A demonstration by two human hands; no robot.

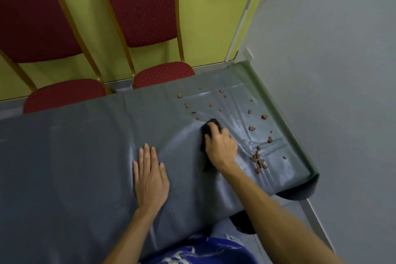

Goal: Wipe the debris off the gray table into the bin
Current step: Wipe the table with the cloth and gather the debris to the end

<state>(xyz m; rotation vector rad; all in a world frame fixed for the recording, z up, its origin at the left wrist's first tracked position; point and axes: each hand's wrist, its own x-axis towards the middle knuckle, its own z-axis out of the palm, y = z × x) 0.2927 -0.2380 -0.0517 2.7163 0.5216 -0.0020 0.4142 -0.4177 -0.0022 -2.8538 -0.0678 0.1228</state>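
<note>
The gray table (75,156) is covered with a creased gray sheet. Several small brown bits of debris (258,159) lie scattered over its right end, some in a cluster near the front right, others further back (211,105). My right hand (220,148) grips a black cloth (211,126) and presses it on the sheet, just left of the debris. My left hand (150,174) lies flat on the table, fingers straight, to the left of the cloth. A bin lined with a blue bag (199,251) sits below the table's front edge, partly hidden.
Two red padded chairs with gold frames (145,17) stand behind the table against a yellow-green wall. A gray wall (332,92) runs close along the table's right end. The sheet's front right corner (308,186) curls over the edge.
</note>
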